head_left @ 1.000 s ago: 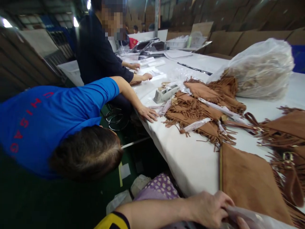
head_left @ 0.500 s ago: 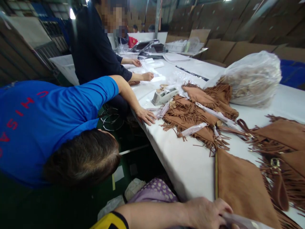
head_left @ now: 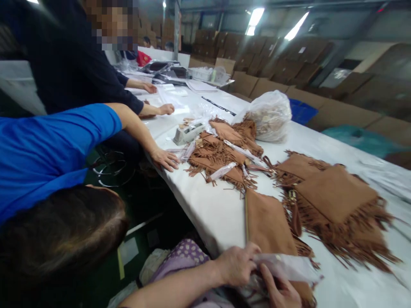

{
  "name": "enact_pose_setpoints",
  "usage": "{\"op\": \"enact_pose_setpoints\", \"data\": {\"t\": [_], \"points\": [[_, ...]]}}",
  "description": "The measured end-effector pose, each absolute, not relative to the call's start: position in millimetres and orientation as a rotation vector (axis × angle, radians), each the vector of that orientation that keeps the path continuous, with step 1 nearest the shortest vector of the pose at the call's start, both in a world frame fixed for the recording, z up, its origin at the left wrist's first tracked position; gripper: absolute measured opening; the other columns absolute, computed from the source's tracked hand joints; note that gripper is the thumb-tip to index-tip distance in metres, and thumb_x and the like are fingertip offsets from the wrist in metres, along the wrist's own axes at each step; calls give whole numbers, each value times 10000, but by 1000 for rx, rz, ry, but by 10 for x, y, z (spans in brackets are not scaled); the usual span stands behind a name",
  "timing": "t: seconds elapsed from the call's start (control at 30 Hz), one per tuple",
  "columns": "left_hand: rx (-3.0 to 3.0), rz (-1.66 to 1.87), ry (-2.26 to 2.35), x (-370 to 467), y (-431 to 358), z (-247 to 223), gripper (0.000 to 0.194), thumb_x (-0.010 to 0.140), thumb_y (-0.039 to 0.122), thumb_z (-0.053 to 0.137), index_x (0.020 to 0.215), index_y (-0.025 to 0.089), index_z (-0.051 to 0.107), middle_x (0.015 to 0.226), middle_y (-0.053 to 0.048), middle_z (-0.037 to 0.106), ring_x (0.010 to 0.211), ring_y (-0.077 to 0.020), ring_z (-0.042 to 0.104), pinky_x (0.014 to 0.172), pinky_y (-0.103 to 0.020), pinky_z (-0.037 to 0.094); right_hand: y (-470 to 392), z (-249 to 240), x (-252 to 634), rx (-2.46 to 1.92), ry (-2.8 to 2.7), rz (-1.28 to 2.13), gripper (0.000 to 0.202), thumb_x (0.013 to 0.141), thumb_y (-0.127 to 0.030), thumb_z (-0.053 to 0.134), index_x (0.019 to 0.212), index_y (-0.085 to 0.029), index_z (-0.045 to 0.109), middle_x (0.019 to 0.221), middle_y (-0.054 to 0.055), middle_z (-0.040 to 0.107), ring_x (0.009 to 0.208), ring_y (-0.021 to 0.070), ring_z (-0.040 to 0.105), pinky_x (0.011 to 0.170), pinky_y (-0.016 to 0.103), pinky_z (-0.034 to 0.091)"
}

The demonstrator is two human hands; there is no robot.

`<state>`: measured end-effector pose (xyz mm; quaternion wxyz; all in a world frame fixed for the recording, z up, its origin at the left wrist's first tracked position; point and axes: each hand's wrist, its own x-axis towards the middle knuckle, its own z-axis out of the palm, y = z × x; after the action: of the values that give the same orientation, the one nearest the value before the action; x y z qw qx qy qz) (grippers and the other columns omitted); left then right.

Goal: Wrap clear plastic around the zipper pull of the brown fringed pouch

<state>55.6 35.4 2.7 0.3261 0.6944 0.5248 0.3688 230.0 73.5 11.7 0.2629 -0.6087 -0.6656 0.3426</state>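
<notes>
Two hands meet at the wrap, right over the bag!

We're on the head camera, and the action is low in the frame, at the near edge of the table point(head_left: 205, 214). Here's the left hand point(head_left: 236, 265), fingers bunched in a narrow pinch on one end of the white wrap point(head_left: 289, 267). Right beside it, the right hand point(head_left: 282, 295): thumb up against the wrap, fingers bent and partly hidden, so whether they grip it I cannot tell. The wrap stretches off rightward across the lower part of the brown bag point(head_left: 268, 218), which lies on the table just beyond both hands, fringe spilling out to its right.

Touching that side, a strap point(head_left: 296, 220) with a gold buckle point(head_left: 292, 195), then a heap of fringed bags point(head_left: 337, 192). Farther up, more fringed pieces point(head_left: 221, 154) with pale wrapped strips across them, a grey tape dispenser point(head_left: 189, 134) just beside, and a stuffed clear sack point(head_left: 271, 115) behind.

Over on the left, a co-worker in blue bends low, hand point(head_left: 165, 159) flat on the table edge, fingers spread. Beyond, a dark-sleeved co-worker has both hands over white sheets point(head_left: 173, 92). Stacked cartons point(head_left: 257, 49) line the back.
</notes>
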Motion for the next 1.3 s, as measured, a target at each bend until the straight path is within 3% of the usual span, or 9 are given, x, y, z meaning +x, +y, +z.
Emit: {"op": "enact_pose_setpoints", "data": {"t": [0.2, 0.4, 0.57, 0.7, 0.87, 1.07, 1.17, 1.3], "points": [[1696, 1040, 1298, 617, 313, 74, 396, 860, 134, 392, 1248, 209, 384, 1023, -64, 654, 909, -230, 638, 809, -309, 482, 543, 292, 2096, -1581, -1637, 1028, 435, 617, -592, 714, 705, -166, 719, 701, 83, 717, 681, 262, 632, 651, 323, 490], [1422, 1208, 1229, 595, 157, 127, 475, 814, 110, 442, 1271, 222, 379, 1010, -44, 658, 824, -176, 622, 782, -287, 478, 488, 301, 2075, -1591, -1562, 1056, 424, 692, -565, 684, 771, -150, 719, 746, 86, 724, 731, 259, 637, 679, 313, 479], [682, 1197, 1246, 570, 93, 6, 309, 864, 367, 428, 1100, 168, 457, 772, -9, 601, 468, -105, 529, 498, -248, 458, 479, 247, 2074, -1529, -1632, 1064, 416, 769, -539, 624, 754, -133, 712, 699, 77, 706, 678, 232, 628, 626, 292, 480], [496, 1066, 1125, 598, 135, 28, 502, 814, 610, 424, 1003, 148, 480, 790, -47, 600, 531, -141, 610, 528, -280, 498, 440, 79, 2038, -1309, -1918, 678, 284, 849, -406, 573, 789, -157, 697, 727, 69, 667, 673, 201, 601, 635, 300, 483], [357, 973, 1028, 448, 29, 219, 656, 735, 777, 416, 886, 148, 521, 645, -24, 587, 510, -151, 592, 516, -276, 487, 377, -89, 2072, -954, -2269, 186, 278, 908, -166, 440, 1057, -223, 668, 897, 84, 608, 791, 197, 555, 682, 332, 471], [475, 819, 1075, 356, -93, 156, 497, 654, 580, 692, 836, 143, 539, 624, -17, 610, 482, -125, 544, 455, -215, 386, 324, -132, 2141, -811, -2336, 96, 392, 884, -89, 471, 1238, -237, 548, 1047, 92, 579, 950, 225, 517, 827, 394, 448], [620, 782, 1128, 336, -67, 120, 375, 656, 459, 703, 751, 114, 591, 534, -4, 581, 389, -79, 426, 397, -197, 261, 301, -125, 2190, -986, -2281, 60, 535, 846, -179, 558, 1360, -169, 410, 1145, 137, 556, 1042, 286, 485, 896, 481, 409], [869, 714, 1134, 203, -105, 152, 233, 718, 340, 612, 745, 110, 635, 531, 9, 578, 416, -77, 412, 423, -200, 250, 257, -133, 2277, -1169, -2268, 28, 536, 776, -262, 643, 1282, -163, 497, 1100, 139, 554, 997, 315, 481, 856, 508, 413]]}}
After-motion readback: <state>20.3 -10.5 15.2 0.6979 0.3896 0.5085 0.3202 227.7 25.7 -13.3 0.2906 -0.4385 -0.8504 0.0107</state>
